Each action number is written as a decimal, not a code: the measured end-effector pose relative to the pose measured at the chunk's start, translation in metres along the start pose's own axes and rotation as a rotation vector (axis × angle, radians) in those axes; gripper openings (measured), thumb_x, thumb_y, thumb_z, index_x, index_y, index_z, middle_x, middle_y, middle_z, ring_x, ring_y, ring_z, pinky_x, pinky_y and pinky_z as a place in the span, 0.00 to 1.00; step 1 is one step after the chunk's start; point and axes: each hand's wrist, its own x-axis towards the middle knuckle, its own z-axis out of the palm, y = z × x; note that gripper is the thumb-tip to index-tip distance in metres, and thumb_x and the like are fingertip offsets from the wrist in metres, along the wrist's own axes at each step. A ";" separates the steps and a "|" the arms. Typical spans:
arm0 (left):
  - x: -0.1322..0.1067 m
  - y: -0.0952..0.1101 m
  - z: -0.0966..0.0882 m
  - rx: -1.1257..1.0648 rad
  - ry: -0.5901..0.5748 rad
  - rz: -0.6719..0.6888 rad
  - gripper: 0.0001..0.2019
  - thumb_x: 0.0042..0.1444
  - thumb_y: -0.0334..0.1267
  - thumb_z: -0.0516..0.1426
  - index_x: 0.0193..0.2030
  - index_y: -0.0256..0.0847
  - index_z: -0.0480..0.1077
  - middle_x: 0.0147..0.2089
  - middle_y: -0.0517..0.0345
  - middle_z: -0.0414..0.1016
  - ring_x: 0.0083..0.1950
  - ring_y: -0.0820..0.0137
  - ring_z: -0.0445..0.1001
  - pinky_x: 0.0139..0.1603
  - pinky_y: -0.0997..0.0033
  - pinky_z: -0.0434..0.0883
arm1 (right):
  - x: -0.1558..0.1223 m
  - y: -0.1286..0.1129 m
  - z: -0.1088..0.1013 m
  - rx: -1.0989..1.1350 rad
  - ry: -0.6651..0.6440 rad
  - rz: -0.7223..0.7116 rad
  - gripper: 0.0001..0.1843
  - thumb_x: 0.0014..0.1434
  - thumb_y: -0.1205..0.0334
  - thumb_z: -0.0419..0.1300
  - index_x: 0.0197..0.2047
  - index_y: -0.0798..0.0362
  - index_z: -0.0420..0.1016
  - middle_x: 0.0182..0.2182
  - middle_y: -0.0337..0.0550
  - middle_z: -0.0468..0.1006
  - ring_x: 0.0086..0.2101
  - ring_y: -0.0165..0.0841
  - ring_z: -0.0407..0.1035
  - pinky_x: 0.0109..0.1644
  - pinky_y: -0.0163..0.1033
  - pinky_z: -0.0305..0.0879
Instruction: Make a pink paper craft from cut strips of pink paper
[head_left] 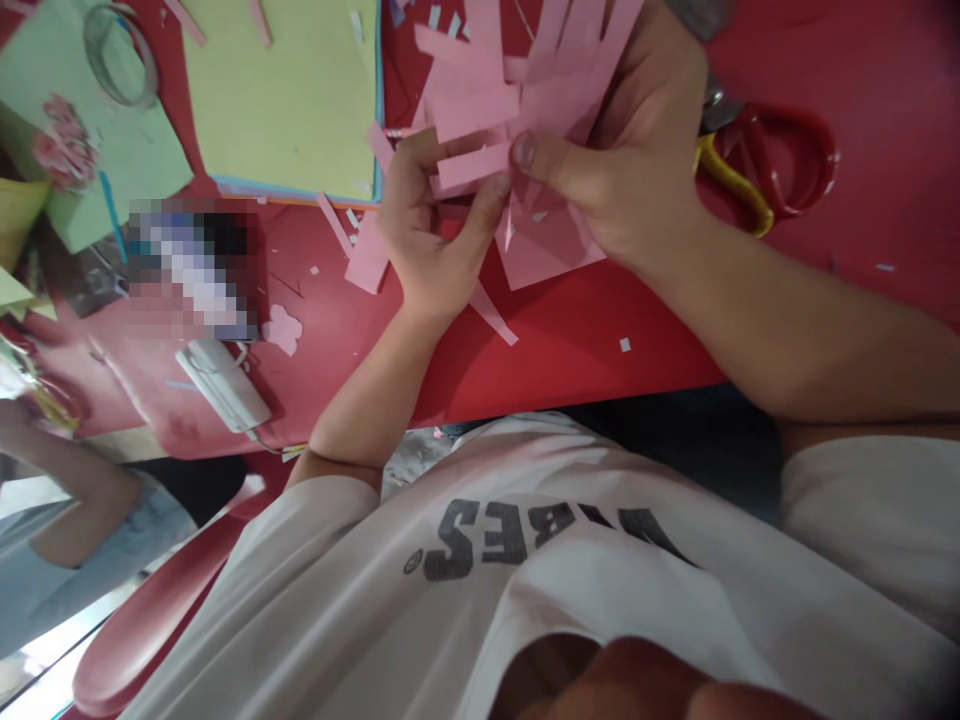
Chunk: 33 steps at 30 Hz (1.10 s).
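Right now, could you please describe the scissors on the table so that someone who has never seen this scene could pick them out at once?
On the red table, find the person's right hand, pinching pink paper strips. Right beside that hand lie the scissors, set apart from nearby paper scraps by their looped yellow and red handles.

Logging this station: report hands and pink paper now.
Left hand and right hand pinching pink paper strips. Scissors lying beside right hand, unheld.

Two hands [431,230] [622,160], one pair of scissors [739,185].
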 end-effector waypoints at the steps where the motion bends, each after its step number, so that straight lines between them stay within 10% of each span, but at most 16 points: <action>1: 0.000 -0.001 0.000 -0.002 0.002 0.015 0.15 0.59 0.54 0.62 0.48 0.54 0.67 0.47 0.58 0.72 0.48 0.67 0.75 0.44 0.67 0.75 | 0.000 0.001 0.000 -0.002 -0.006 -0.001 0.21 0.46 0.54 0.69 0.45 0.45 0.75 0.39 0.34 0.75 0.42 0.36 0.68 0.50 0.44 0.68; 12: -0.002 -0.002 0.003 -0.084 0.013 -0.002 0.19 0.58 0.55 0.62 0.51 0.54 0.66 0.48 0.58 0.72 0.49 0.66 0.75 0.43 0.66 0.73 | -0.001 -0.013 0.002 -0.007 -0.038 0.103 0.06 0.54 0.57 0.67 0.37 0.46 0.80 0.32 0.36 0.75 0.35 0.34 0.68 0.41 0.42 0.67; 33: -0.005 -0.012 0.000 0.029 0.041 0.051 0.19 0.56 0.59 0.62 0.48 0.53 0.69 0.40 0.59 0.71 0.42 0.66 0.75 0.43 0.62 0.74 | 0.002 -0.020 0.002 -0.014 -0.052 0.158 0.08 0.55 0.53 0.68 0.39 0.43 0.83 0.31 0.35 0.78 0.33 0.32 0.70 0.40 0.39 0.70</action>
